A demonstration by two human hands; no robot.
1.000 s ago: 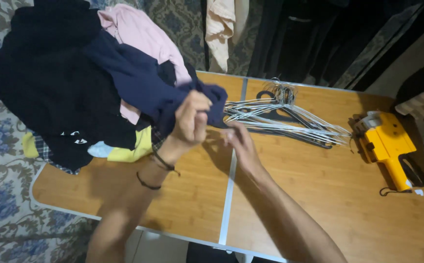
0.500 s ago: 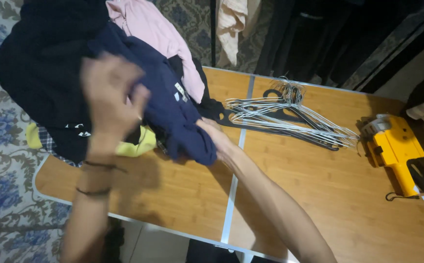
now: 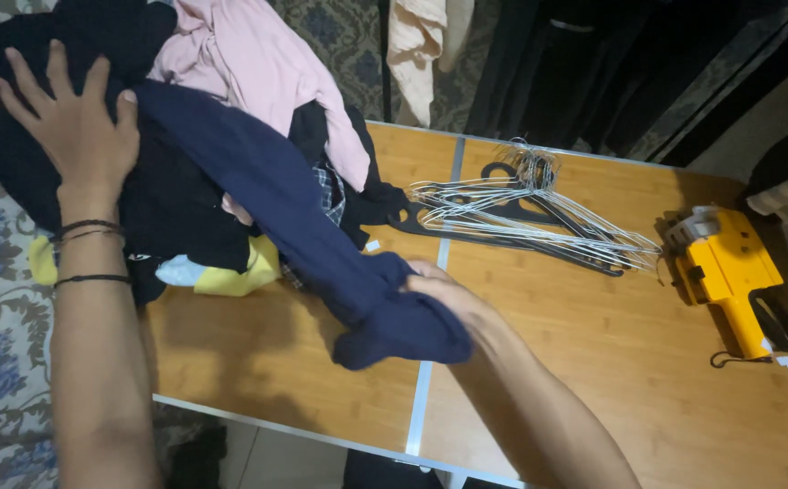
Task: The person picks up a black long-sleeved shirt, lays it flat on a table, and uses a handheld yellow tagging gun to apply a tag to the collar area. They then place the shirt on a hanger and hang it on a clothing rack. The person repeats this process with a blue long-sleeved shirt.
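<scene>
Head view: looks down on a wooden folding surface [image 3: 648, 398] with a clothes heap at its far left end.
Left grip: left hand [image 3: 72, 136], fingers spread flat, pressing on the dark part of the clothes pile [image 3: 41, 181]; released, nothing clasped.
Right grip: right hand [image 3: 444, 299], mostly hidden under cloth, appears clenched on the lower end of the navy garment [image 3: 294, 217].
Navy garment: runs as a long band from beside the left hand, down across the heap, to a bunched end at the right hand, resting on the surface near its centre seam.
Beneath the band: pink garment [image 3: 249, 72] on top of the heap beyond it, yellow cloth [image 3: 231, 276] and a checked piece peeking out under it.
Beyond right grip: bundle of wire and black hangers [image 3: 521, 217], near but apart from the hand.
Far right of right grip: yellow handheld tool [image 3: 729, 276], well apart.
Step judged: separating the navy garment from the heap.
How to do well: keep the left palm holding the heap down, draw the band steadily toward the body, low along the surface, so neighbouring clothes do not drag off and the hangers stay undisturbed.
Risk: pink or checked piece snagging and sliding along.
</scene>
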